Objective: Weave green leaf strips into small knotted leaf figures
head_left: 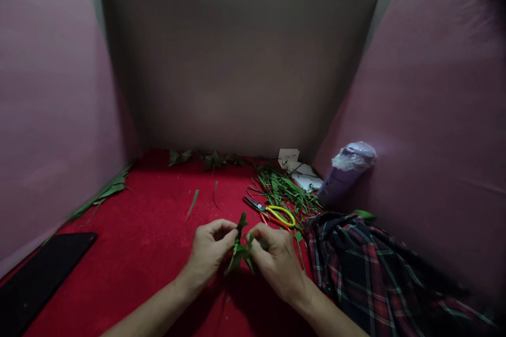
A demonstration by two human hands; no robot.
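Note:
Between my two hands, above the red cloth (158, 210), is a small bunch of folded green leaf strips (237, 254). My left hand (213, 247) pinches its left side between thumb and fingertips. On the other side my right hand (274, 255) has thumb and finger closed on the strips. How the strips are folded or joined is too blurred to tell. Just beyond my right hand lie scissors (272, 213) with yellow and red handles, their dark blades pointing up and left. Two loose leaf pieces (192, 204) lie ahead of my left hand.
A heap of cut green leaves (284, 189) lies at the back right, beside white papers (306, 176). A purple plastic-topped roll (343, 174) leans nearby. Plaid cloth (363, 263) is bunched at right. A black flat object (47, 274) and long leaves (113, 189) lie left.

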